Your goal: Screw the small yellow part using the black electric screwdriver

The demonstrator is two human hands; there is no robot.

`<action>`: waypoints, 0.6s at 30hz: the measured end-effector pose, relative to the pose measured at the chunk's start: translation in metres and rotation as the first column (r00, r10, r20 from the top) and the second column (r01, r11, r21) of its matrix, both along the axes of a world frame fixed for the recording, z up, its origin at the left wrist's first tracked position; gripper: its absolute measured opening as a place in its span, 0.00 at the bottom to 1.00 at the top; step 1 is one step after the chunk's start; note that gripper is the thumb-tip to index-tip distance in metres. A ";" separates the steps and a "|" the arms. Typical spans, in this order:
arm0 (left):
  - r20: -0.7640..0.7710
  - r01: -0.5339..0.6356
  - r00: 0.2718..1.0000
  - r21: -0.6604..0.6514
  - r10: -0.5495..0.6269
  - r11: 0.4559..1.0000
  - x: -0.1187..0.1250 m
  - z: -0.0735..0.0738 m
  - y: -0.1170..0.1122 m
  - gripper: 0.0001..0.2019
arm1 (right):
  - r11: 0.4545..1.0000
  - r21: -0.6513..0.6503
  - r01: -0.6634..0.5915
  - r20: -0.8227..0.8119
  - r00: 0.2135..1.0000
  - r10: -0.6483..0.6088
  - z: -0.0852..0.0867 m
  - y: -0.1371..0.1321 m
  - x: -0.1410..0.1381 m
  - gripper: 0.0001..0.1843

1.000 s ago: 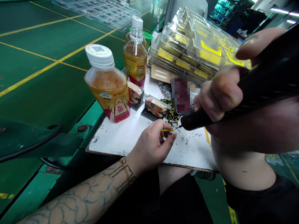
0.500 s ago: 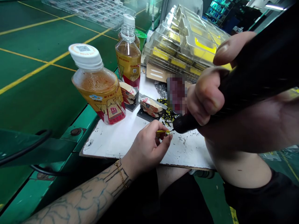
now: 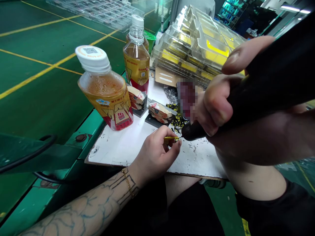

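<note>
Where the slim yellow part (image 3: 169, 138) sits pinched between the thumb and fingertips of the left hand (image 3: 158, 149), over the white board (image 3: 115, 150), the black cylindrical handheld driver (image 3: 265, 88) stands at 2 o'clock, the fingers of the right hand (image 3: 219, 105) wrapped around it. Between nose and part, less thin bit shows than a second ago, suggesting closer engagement. Outward: pile of small black-and-yellow pieces (image 3: 177, 122), 1 o'clock; white-capped, amber plastic bottle (image 3: 110, 108), 10 o'clock.
</note>
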State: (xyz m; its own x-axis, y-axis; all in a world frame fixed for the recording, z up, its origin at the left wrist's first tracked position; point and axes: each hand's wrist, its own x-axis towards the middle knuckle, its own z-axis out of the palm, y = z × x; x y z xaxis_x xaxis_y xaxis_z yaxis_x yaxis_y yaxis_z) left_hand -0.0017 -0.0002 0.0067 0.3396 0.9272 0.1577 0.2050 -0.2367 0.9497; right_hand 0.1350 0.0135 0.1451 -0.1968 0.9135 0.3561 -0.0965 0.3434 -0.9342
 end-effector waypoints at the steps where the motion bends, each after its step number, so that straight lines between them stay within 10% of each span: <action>1: 0.001 0.004 1.000 -0.004 -0.004 1.000 0.000 0.000 0.000 0.12 | 0.999 0.009 0.047 -0.005 0.999 -0.047 0.000 -0.001 -0.004 0.33; 18: 0.084 -0.013 0.996 -0.095 0.021 0.995 0.001 0.006 -0.001 0.10 | 0.999 0.022 -0.034 -0.041 0.999 0.035 0.002 0.008 0.012 0.23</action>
State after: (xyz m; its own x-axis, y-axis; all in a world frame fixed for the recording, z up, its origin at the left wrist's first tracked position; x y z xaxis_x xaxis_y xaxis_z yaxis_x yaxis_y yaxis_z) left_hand -0.0004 -0.0012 0.0127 0.3125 0.9449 0.0972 0.1264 -0.1427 0.9816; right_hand 0.1471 0.0212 0.1469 -0.2125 0.8987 0.3837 -0.1469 0.3588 -0.9218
